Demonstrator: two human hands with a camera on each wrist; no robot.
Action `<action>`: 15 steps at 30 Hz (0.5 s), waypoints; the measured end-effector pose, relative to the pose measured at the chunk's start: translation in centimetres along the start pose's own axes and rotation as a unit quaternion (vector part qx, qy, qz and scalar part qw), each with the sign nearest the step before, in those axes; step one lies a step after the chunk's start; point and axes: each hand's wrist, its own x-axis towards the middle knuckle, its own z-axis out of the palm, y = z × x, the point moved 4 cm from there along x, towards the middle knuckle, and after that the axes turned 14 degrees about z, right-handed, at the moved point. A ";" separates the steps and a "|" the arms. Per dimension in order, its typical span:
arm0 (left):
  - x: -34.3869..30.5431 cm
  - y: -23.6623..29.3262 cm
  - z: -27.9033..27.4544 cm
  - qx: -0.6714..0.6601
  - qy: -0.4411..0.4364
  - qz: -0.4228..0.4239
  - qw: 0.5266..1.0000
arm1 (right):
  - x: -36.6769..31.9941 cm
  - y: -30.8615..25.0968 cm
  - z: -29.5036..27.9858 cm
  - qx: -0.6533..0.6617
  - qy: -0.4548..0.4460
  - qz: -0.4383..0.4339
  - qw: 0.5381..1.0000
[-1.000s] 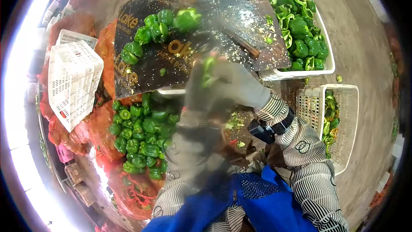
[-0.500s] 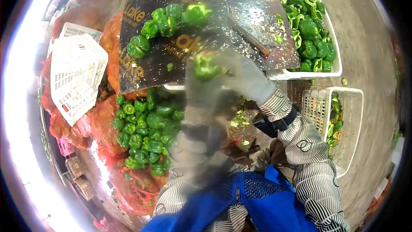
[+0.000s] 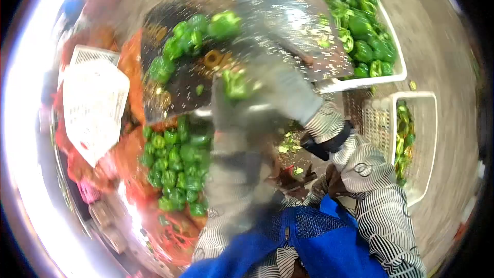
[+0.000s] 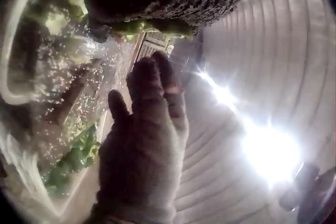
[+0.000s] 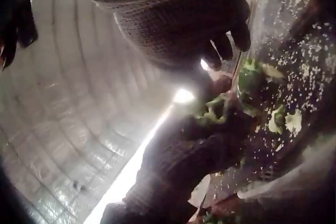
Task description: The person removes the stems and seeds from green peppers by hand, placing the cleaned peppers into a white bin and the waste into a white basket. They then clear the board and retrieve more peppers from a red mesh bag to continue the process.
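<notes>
My gloved left hand (image 3: 221,105) holds an opened green bell pepper (image 3: 236,83) above the near edge of the dark board (image 3: 175,95). In the left wrist view the left hand is dark at the top, the pepper's rim showing below it. My gloved right hand (image 3: 283,80) is beside the pepper, blurred in the head view. The right wrist view has the right hand (image 5: 184,24) with bent fingers right by the pepper (image 5: 212,111); I cannot tell whether they grip anything. On the board lie several green peppers (image 3: 161,68) and a knife-like tool with a brown handle (image 3: 301,55).
A white crate (image 3: 399,74) of cut peppers stands at the right, with another white crate (image 3: 432,139) of scraps below it. Whole peppers (image 3: 177,162) are heaped at the lower left beside red mesh sacks (image 3: 131,157). White crates (image 3: 95,103) sit far left. Seeds litter the board.
The pepper turned in the left hand to show its open side, then shifted slightly left with both hands. The view is more blurred now. The peppers on the board stay in place.
</notes>
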 end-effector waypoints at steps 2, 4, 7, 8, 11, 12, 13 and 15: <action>0.7 -0.8 -1.8 0.558 -0.119 0.216 0.792 | -0.8 -1.7 -0.2 -0.035 -0.136 0.110 0.984; -1.1 -2.4 3.2 0.107 0.022 -0.002 0.994 | -1.7 -1.0 0.0 0.009 -0.179 0.204 0.962; 1.6 -1.7 -3.6 0.247 -0.074 0.123 0.958 | -2.0 -1.2 -0.2 -0.187 -0.203 0.089 0.957; 2.4 -1.6 -1.8 0.315 -0.106 0.203 0.921 | -2.3 -1.4 -0.9 -0.246 -0.192 0.064 0.948; 1.7 -1.2 2.9 0.470 0.096 0.203 0.854 | -3.5 2.1 0.0 -0.100 -0.146 0.119 0.977; 1.3 -1.4 3.9 0.470 0.123 0.203 0.850 | -3.8 2.8 -0.7 0.042 -0.070 0.143 0.986; 2.0 -3.0 3.2 0.504 -0.013 0.248 0.827 | -3.6 2.9 -2.0 0.189 -0.060 0.174 0.965; 2.4 -7.7 2.6 0.310 -0.093 0.048 0.945 | -3.2 3.1 -7.4 0.205 -0.089 0.239 0.945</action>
